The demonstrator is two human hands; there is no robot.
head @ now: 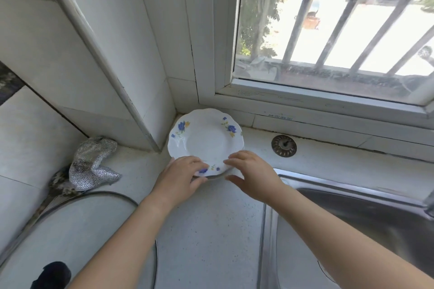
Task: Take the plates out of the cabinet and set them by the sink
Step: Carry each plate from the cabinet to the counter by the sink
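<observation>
The white scalloped ceramic plate with blue flowers (205,142) is seated at frame centre on the grey speckled countertop (211,218), left of the steel sink (305,182). Its near rim is pinched by the left hand (180,177). The right hand (252,175), fingers extended, merely touches it. The plate lies up-frame of the 2 hands, equally near each.

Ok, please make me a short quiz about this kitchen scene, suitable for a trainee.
1. True or false: the plate lies inside the sink.
2. What lies on the counter behind the sink? A) a cup B) a strainer plug C) a knife
3. Fill in: the flowers on the plate are mostly ____.
Key: 1 false; 2 B; 3 blue.
</observation>
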